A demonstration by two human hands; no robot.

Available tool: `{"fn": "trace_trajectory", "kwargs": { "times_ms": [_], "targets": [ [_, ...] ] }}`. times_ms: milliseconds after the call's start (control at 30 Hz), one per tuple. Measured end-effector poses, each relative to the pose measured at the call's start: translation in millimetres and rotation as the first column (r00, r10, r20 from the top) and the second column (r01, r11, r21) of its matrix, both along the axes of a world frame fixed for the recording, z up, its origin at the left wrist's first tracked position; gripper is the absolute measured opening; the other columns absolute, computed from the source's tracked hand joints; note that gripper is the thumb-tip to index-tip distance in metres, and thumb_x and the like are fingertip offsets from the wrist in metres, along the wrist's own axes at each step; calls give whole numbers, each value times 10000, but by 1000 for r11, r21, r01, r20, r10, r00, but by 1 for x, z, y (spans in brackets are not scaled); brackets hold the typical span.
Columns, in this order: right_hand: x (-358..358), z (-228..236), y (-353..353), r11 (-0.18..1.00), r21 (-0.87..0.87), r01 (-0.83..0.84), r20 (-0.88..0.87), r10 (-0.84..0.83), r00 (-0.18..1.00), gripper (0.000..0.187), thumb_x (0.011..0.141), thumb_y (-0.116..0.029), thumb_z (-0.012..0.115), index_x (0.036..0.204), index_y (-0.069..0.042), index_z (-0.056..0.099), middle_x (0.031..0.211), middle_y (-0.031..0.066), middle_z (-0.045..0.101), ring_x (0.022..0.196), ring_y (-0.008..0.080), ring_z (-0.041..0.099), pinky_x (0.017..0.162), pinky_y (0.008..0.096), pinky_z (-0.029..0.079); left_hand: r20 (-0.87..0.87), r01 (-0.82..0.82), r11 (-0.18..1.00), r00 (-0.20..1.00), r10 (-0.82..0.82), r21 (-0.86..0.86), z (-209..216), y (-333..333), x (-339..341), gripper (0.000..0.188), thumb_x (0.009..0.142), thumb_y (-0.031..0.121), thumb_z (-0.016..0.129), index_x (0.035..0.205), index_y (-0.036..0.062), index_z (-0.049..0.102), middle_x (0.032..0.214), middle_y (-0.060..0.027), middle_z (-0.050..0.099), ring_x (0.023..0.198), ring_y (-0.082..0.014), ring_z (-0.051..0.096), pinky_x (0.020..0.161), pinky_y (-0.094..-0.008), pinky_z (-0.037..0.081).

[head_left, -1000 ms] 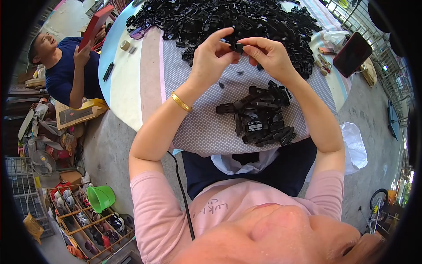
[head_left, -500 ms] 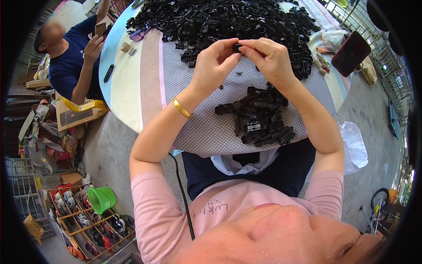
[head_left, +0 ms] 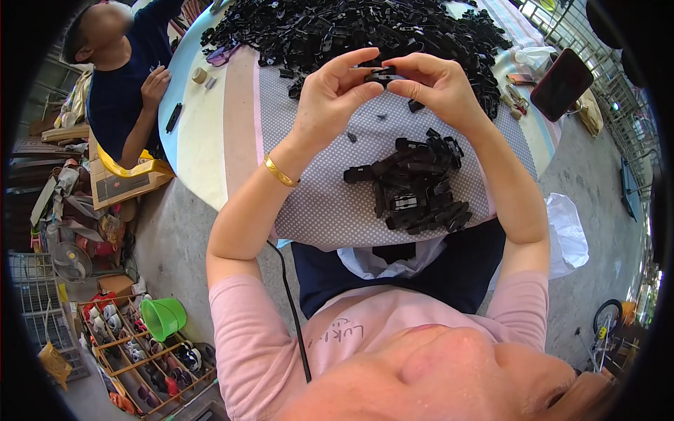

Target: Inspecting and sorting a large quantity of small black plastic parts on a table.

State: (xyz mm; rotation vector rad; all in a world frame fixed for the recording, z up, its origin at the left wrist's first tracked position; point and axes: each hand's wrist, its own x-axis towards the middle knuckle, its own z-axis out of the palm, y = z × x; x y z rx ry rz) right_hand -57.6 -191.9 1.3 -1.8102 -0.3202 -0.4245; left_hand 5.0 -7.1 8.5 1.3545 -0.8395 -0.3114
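A small black plastic part (head_left: pixel 381 76) is held up over the table between my two hands. My left hand (head_left: pixel 335 91) grips its left end with thumb and a bent finger, the forefinger lifted above it. At the other end, the thumb and forefinger of my right hand (head_left: pixel 441 88) pinch the part. Below the hands lies a small heap of similar black parts (head_left: pixel 414 186) on the dotted cloth. A far larger pile of black pieces (head_left: pixel 351 35) covers the back of the table. Two small dark bits (head_left: pixel 352 137) lie between the hands and the small heap.
A phone (head_left: pixel 562 84) stands at the table's right edge. On the left lie a lone black part (head_left: pixel 174 118), a tape roll (head_left: pixel 199 75) and purple glasses (head_left: pixel 222 55). A co-worker (head_left: pixel 116 91) sits at the left. A green bucket (head_left: pixel 163 318) rests on a shoe rack (head_left: pixel 119 354).
My hands have spread slightly apart, and the black part now shows more of its length between them. The co-worker has shifted toward the table and lowered a hand to its edge.
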Motion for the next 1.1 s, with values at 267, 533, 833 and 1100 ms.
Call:
{"fn": "trace_trajectory", "kwargs": {
  "times_ms": [267, 533, 833, 1100],
  "targets": [
    [-3, 17, -19, 992, 86, -94, -185, 109, 977, 361, 891, -353, 541, 906, -18, 675, 752, 37, 642, 659, 83, 586, 616, 211, 480, -96, 203, 979, 975, -201, 15, -2, 1, -1, 272, 801, 19, 635, 1048, -38, 536, 957, -83, 624, 873, -113, 602, 770, -229, 498],
    [-14, 21, -54, 512, -849, 131, -95, -391, 916, 260, 720, -283, 680, 781, -30, 672, 623, 109, 608, 580, 204, 602, 565, 315, 477, 165, 562, 720, 730, -663, 406, -6, -3, -10, 203, 804, 161, 655, 922, -3, 640, 964, -88, 625, 925, -171, 580, 857, -304, 445],
    [-5, -5, -17, 456, -888, 62, -102, -327, 940, 184, 678, -214, 629, 799, -86, 681, 795, 119, 647, 795, 272, 626, 715, 363, 502, 784, -196, 936, 610, -116, 291, -39, -28, -2, 254, 749, 84, 648, 998, 49, 610, 962, -121, 605, 922, -288, 555, 833, -360, 454],
    [-2, 4, -22, 816, -499, 291, 64, -300, 952, 257, 768, -273, 633, 884, -50, 685, 718, 115, 658, 635, 202, 634, 608, 274, 499, 51, -81, 910, 997, 66, 407, -26, -17, 9, 226, 835, 31, 567, 1056, -5, 593, 878, -98, 654, 688, -122, 620, 605, -244, 511]
  ]
}}
